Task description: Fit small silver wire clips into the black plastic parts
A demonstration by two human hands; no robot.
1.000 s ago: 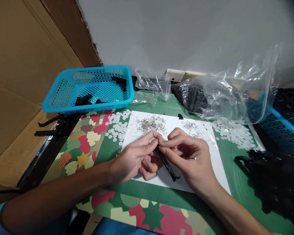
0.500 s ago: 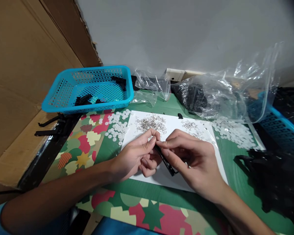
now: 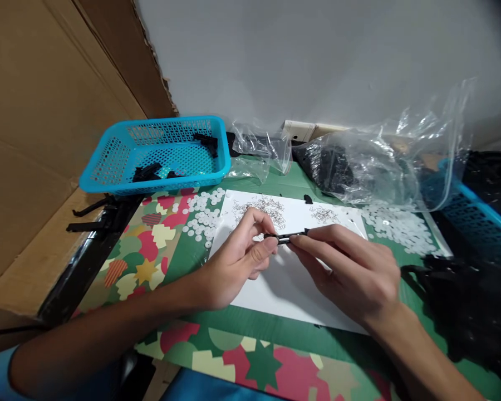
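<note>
Between both hands, above a white sheet of paper (image 3: 267,295), is a slim black plastic part (image 3: 284,238), held nearly level. My left hand (image 3: 244,253) pinches its left end between thumb and fingers. At the other end, the fingers of my right hand (image 3: 350,264) close on it, hiding some of its length. Beyond the hands, a pile of tiny thin metal pieces (image 3: 271,209) lies on the paper, with a smaller pile (image 3: 323,214) to its right. White plastic discs (image 3: 202,220) are scattered left of the paper, and more white discs (image 3: 401,228) lie to the right.
A blue basket (image 3: 154,184) with a few black parts stands back left. Clear plastic bags (image 3: 371,161) line the wall. A heap of black parts (image 3: 467,306) and another blue basket (image 3: 488,217) are on the right. Cardboard (image 3: 33,111) rises at left.
The black part has turned from a steep slant to nearly level. My right hand has shifted to its right end, while my left hand keeps hold of the left end.
</note>
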